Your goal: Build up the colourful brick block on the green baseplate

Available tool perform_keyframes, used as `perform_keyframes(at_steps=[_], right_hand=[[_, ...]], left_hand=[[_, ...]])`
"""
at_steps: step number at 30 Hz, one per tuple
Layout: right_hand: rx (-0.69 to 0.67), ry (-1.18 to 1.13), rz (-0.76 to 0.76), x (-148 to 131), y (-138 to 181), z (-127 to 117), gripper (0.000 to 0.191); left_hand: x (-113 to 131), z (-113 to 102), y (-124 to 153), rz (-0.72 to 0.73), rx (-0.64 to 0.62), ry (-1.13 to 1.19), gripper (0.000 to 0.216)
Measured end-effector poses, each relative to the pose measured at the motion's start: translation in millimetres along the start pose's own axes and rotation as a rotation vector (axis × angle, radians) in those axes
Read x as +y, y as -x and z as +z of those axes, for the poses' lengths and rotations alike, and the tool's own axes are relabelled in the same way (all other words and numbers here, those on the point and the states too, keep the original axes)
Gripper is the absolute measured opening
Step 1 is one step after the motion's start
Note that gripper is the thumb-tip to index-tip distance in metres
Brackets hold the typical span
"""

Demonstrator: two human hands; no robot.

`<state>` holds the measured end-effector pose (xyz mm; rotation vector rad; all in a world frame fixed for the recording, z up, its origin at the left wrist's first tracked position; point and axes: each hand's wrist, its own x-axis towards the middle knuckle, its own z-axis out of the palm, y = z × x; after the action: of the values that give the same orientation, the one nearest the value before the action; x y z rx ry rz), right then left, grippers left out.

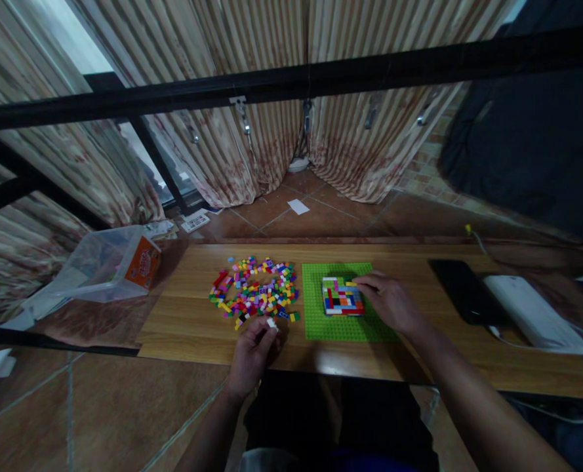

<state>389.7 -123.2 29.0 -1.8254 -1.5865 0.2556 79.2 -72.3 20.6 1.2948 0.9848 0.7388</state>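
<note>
No words could be read; left of the wooden table (178, 328), the orange label (143, 263) on the clear box (97, 265) was blurred.

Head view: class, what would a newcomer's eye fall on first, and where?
The bright green baseplate near the middle of the wooden table stands out, carrying a block of multicoloured bricks with the right hand at its far right corner. Left of the baseplate spreads a scatter of small bricks; on the near side, the left hand holds a white brick.
</note>
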Motion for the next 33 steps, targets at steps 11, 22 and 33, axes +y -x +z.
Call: perform_keyframes(at_steps=[11, 22, 33], right_hand=[[-0.034, 0.139, -0.077, -3, -5, -3, 0.030], [-0.083, 0.216, -0.130, -1, -6, -3, 0.033], [0.140, -0.155, 0.341, 1, 3, 7, 0.036]], left_hand=[[1, 2, 2, -0.066, 0.008, 0.070, 0.024], [2, 3, 1, -0.054, 0.000, 0.068, 0.024], [1, 4, 2, -0.089, 0.012, 0.077, 0.025]])
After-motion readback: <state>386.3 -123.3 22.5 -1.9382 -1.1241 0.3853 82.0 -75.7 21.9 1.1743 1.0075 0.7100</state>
